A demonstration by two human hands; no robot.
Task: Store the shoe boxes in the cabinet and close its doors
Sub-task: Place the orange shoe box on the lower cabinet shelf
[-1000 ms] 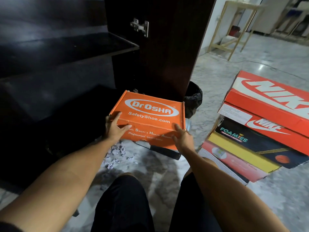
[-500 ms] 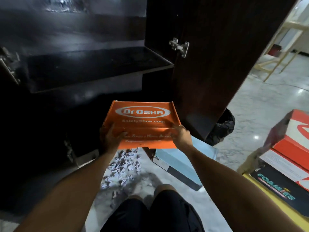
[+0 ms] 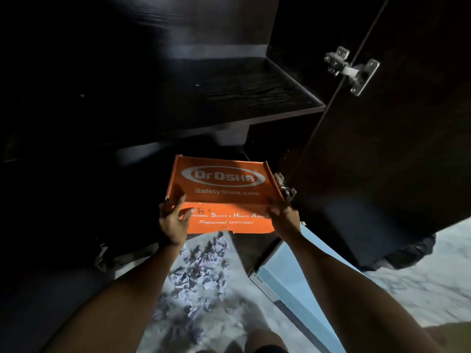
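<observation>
Both hands hold an orange shoe box (image 3: 224, 184) printed "Dr OSHA" level at the mouth of the dark cabinet (image 3: 127, 72), its far end under the front edge of the shelf (image 3: 254, 98) and over the lower compartment, its near end out over the floor. The left hand (image 3: 173, 220) grips the near left corner, thumb on the lid and fingers curled under the side; the right hand (image 3: 284, 215) grips the near right corner the same way, thumb laid along the lid's edge. The cabinet's right door (image 3: 382, 174) stands open beside the box, with a metal hinge (image 3: 350, 70) high on its inner face and a second hinge (image 3: 284, 186) just beside the box's right edge. On the marble floor (image 3: 420, 289) below the box lies a scatter of crumpled paper scraps (image 3: 198, 271), and a pale blue box (image 3: 305, 289) lies near the door's lower corner, under the right forearm. A black bag (image 3: 407, 253) shows behind the door's bottom edge
</observation>
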